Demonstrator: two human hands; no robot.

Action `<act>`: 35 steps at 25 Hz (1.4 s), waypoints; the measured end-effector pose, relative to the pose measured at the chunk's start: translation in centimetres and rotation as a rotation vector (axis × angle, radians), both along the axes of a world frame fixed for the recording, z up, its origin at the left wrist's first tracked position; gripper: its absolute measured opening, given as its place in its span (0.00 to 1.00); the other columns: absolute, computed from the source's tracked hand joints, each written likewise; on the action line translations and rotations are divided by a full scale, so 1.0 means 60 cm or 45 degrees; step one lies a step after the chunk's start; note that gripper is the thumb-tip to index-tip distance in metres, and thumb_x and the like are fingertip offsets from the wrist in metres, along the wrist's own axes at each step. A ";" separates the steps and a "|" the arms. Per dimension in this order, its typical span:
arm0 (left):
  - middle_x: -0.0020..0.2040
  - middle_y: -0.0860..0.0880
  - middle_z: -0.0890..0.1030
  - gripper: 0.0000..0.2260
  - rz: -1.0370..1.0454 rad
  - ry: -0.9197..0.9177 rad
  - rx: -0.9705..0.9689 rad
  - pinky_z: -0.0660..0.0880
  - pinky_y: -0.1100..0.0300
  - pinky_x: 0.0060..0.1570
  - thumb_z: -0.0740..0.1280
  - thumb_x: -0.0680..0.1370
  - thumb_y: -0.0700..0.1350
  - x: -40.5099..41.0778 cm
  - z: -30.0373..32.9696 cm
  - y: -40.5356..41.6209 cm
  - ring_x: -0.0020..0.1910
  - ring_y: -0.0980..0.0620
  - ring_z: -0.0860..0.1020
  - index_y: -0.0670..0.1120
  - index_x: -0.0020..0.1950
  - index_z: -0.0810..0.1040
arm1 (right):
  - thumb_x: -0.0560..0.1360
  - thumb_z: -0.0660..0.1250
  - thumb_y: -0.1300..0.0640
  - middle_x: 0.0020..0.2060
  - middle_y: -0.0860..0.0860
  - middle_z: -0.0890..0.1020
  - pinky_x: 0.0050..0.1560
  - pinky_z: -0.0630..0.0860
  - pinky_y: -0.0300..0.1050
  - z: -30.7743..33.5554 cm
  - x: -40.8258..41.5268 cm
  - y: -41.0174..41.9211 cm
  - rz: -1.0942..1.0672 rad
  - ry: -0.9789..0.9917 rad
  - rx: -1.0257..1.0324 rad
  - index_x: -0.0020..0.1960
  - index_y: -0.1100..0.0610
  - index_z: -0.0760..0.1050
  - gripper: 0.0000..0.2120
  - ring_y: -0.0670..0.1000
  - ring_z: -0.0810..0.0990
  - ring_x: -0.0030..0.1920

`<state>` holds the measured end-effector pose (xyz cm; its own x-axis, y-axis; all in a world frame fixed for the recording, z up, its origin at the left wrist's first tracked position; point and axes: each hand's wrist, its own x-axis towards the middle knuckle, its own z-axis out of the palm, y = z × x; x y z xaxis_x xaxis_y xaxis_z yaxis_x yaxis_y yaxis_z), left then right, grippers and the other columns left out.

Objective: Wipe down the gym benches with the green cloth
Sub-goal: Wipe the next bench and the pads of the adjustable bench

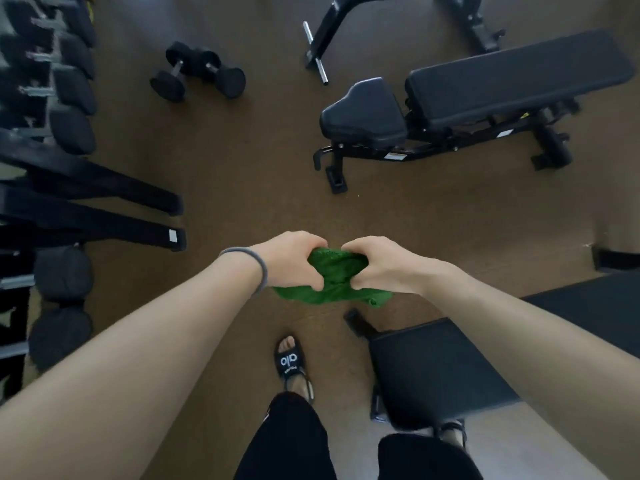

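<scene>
My left hand [292,263] and right hand [379,263] each have a grip clamped on the bunched green cloth [334,277], held in the air above the brown floor [242,168]. The near bench [440,372] sits just below right; the far bench [485,88] stands well beyond, dumbbells [197,72] to its left.

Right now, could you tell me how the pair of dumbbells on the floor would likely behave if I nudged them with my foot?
The two dumbbells look solid, with thick black heads on short metal handles, so probably heavy for their size and slow to move. Lying on their sides touching, one would likely knock the other. Whether they roll depends on head shape, which blur hides.
</scene>
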<state>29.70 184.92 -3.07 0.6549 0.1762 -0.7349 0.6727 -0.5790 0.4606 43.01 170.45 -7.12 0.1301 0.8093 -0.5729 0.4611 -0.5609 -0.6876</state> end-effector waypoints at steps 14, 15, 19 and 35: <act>0.50 0.50 0.82 0.14 -0.182 -0.135 0.038 0.82 0.53 0.40 0.75 0.74 0.47 -0.009 -0.008 0.256 0.43 0.46 0.83 0.52 0.56 0.74 | 0.72 0.69 0.65 0.43 0.55 0.78 0.36 0.71 0.49 0.017 -0.004 0.198 -0.188 -0.214 -0.067 0.45 0.57 0.70 0.09 0.54 0.75 0.39; 0.49 0.50 0.82 0.14 -0.203 -0.133 0.029 0.84 0.50 0.42 0.74 0.75 0.47 0.005 -0.007 0.256 0.43 0.46 0.84 0.52 0.57 0.75 | 0.71 0.69 0.65 0.42 0.54 0.78 0.37 0.72 0.50 0.016 0.005 0.196 -0.193 -0.264 -0.063 0.45 0.55 0.70 0.09 0.55 0.76 0.39; 0.46 0.49 0.83 0.06 -0.291 -0.176 0.084 0.81 0.52 0.40 0.71 0.79 0.47 0.086 -0.009 0.265 0.40 0.48 0.83 0.51 0.54 0.77 | 0.72 0.68 0.64 0.40 0.51 0.77 0.39 0.75 0.53 0.011 0.068 0.193 -0.247 -0.457 -0.052 0.47 0.52 0.68 0.11 0.56 0.78 0.41; 0.47 0.50 0.76 0.10 -0.171 -0.618 0.829 0.79 0.47 0.41 0.69 0.79 0.41 0.708 -0.287 0.512 0.43 0.43 0.77 0.50 0.55 0.70 | 0.73 0.69 0.66 0.46 0.53 0.82 0.44 0.76 0.51 -0.286 0.694 0.465 -0.590 -0.822 0.331 0.54 0.55 0.76 0.11 0.58 0.80 0.45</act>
<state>72.18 215.61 -20.26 0.9192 0.3673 -0.1420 0.3914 -0.8919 0.2264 84.64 198.33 -24.28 0.7208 0.6891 -0.0742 0.5706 -0.6508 -0.5009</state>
